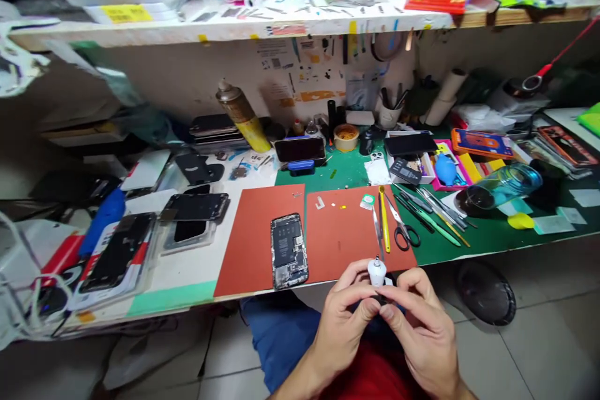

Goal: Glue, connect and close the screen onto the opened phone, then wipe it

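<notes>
My left hand [344, 309] and my right hand [424, 319] meet in front of the bench edge, above my lap. Their fingers are closed around a small white bottle-shaped piece [376, 272] with a narrow metal tip pointing up. Something small and dark shows between the thumbs, too hidden to name. Just beyond the hands, an opened phone [289, 251] lies on the reddish-brown mat [253, 231], its battery and circuit board exposed. A yellow-handled brush [384, 219], tweezers [377, 231] and black-handled scissors [400, 225] lie at the mat's right side.
Tweezers and slim tools [426, 209] lie right of the mat, near a tilted glass jar [499, 190]. More phones [119, 250] are at left. A yellow spray can [244, 115] leans at the back, under a loaded shelf [164, 31]. A bin [486, 292] stands on the floor.
</notes>
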Action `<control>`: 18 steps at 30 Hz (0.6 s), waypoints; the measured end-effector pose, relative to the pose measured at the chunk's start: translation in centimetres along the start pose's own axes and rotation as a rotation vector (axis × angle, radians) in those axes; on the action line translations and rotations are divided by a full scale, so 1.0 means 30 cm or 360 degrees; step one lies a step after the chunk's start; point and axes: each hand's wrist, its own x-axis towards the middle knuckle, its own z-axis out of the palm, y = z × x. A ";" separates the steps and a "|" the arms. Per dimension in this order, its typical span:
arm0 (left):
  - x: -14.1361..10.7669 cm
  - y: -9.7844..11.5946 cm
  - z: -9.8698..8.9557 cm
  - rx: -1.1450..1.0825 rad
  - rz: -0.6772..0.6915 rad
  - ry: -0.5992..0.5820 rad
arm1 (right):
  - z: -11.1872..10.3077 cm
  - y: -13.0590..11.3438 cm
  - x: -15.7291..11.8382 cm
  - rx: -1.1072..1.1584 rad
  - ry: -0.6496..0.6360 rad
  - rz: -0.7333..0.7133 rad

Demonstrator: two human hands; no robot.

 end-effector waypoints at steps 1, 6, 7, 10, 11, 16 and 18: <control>0.003 0.001 0.018 0.0032 -0.0001 -0.0031 | -0.009 0.001 0.002 0.0032 0.0007 0.0008; 0.015 0.007 0.063 0.0199 0.0155 -0.0171 | -0.081 0.018 -0.020 0.0301 0.0246 0.0277; 0.016 0.006 0.063 0.0275 0.0213 -0.0189 | -0.103 0.024 -0.023 0.0368 0.0300 0.0362; 0.016 -0.010 0.054 0.0525 0.0407 -0.0211 | -0.169 0.039 -0.012 0.0431 0.0330 0.0536; 0.014 -0.018 0.049 0.0583 0.0472 -0.0211 | -0.188 0.042 -0.002 0.0375 0.0301 0.0534; 0.000 -0.048 0.035 0.0795 0.0699 -0.0207 | -0.212 0.030 0.050 0.0257 0.0179 0.0438; -0.003 -0.049 0.033 0.0842 0.0754 -0.0226 | -0.196 0.024 0.055 0.0446 0.0205 0.0524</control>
